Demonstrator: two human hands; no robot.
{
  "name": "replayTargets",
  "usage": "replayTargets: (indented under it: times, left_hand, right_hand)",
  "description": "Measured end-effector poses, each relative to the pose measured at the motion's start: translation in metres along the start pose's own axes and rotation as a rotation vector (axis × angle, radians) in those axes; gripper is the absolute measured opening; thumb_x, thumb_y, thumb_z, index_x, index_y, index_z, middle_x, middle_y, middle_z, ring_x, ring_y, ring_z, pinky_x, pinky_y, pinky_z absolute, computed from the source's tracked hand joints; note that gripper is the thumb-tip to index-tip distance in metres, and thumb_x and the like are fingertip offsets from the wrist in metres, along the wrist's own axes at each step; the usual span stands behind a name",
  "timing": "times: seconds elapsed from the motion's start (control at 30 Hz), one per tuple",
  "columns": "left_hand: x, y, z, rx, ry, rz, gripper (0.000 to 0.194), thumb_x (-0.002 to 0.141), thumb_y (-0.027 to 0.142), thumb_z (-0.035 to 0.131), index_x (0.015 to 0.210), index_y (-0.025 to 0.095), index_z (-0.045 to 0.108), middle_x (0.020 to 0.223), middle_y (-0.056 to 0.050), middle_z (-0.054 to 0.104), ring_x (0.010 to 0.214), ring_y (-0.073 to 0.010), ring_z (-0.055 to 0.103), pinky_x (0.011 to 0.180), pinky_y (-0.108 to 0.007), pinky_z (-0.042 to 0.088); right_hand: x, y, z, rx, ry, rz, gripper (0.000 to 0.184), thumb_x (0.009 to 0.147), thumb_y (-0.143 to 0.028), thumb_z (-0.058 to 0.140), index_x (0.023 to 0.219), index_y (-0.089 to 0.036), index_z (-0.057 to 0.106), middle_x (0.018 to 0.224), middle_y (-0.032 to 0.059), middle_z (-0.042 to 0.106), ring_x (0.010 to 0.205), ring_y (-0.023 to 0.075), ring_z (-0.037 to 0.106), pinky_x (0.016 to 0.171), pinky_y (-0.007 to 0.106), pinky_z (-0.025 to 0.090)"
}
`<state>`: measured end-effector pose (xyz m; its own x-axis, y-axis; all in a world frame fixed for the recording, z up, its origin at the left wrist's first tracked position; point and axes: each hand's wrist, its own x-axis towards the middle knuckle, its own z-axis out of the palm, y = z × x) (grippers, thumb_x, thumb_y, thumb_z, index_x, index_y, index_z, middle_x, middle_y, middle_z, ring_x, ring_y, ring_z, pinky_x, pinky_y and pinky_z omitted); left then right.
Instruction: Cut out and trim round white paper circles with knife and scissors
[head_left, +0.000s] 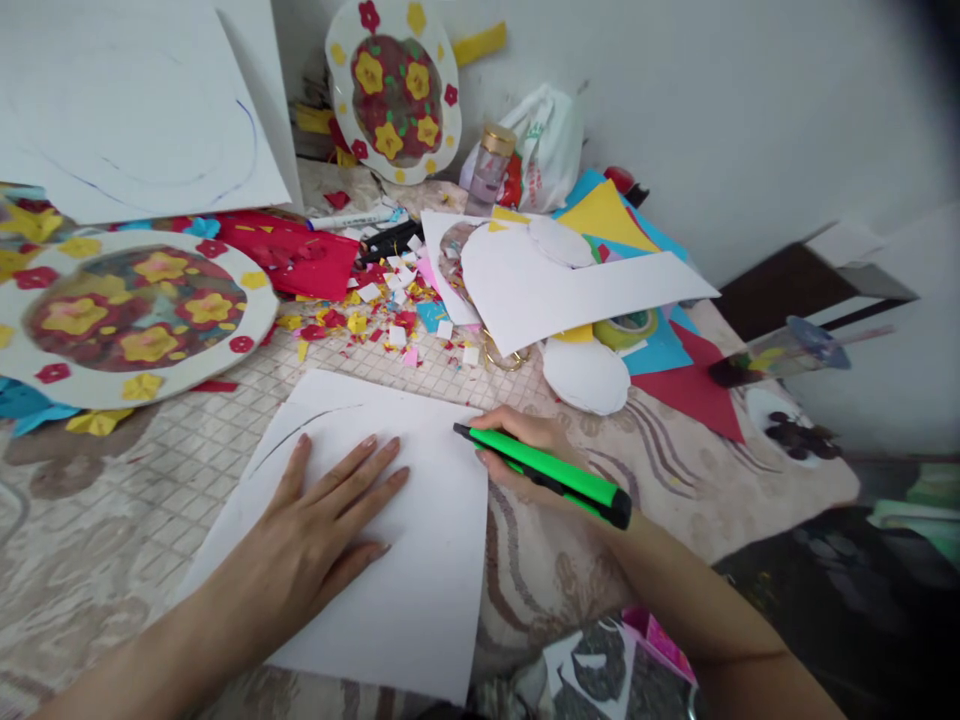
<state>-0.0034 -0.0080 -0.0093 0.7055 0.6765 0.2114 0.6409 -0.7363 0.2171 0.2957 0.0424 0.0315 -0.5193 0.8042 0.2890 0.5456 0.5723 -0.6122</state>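
Note:
My left hand [322, 530] lies flat with its fingers spread on a white sheet of paper [435, 600]. A dark curved line [300, 430] runs across the upper left of the sheet, just beyond the fingertips; whether it is drawn or cut I cannot tell. At the sheet's upper right edge, my right hand [532, 450] is closed around a green utility knife [555, 468] with a black end. The knife's dark tip points left over the paper. It is unclear whether the tip touches the sheet.
Flower-decorated white frames [262, 290] stand at left and back. Colored paper scraps [360, 320] litter the table behind the sheet. Cut white paper [540, 290], a tape roll [626, 328] and a capped jar [489, 165] sit farther back. A clear cup [780, 350] stands right.

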Motion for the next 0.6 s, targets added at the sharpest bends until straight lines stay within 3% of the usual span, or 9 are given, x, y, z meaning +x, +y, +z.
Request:
replayTargets:
  times: [0.17,0.43,0.6]
  left_hand:
    - [0.0005,-0.0009,0.0,-0.027,0.002,-0.004,0.058,0.102,0.036,0.048,0.158,0.027,0.033,0.161,-0.01,0.04,0.147,-0.0307,0.039,0.123,-0.062,0.002]
    - [0.0034,0.0,-0.0058,-0.012,0.005,0.014,0.057,0.102,0.038,0.05,0.156,0.026,0.037,0.16,-0.01,0.041,0.146,-0.0305,0.041,0.124,-0.06,0.003]
    - [0.0021,0.0054,-0.0043,-0.012,0.002,-0.047,0.051,0.106,0.039,0.042,0.156,0.027,0.037,0.162,-0.007,0.039,0.149,-0.0277,0.037,0.124,-0.058,0.002]
  right_hand:
    - [-0.0031,-0.0034,0.0026,-0.089,0.005,-0.08,0.02,0.086,-0.016,0.057,0.106,-0.018,0.058,0.081,0.0021,0.072,0.067,0.0121,0.067,0.062,0.02,0.049]
    - [-0.0036,-0.0071,0.0011,-0.02,0.022,0.05,0.012,0.087,-0.019,0.057,0.099,-0.02,0.058,0.076,-0.0012,0.068,0.061,0.0092,0.063,0.059,0.018,0.046]
    - [-0.0067,-0.0098,0.0051,-0.077,-0.017,0.03,0.016,0.086,-0.018,0.057,0.102,-0.02,0.057,0.073,-0.0019,0.066,0.062,0.0102,0.064,0.06,0.019,0.045]
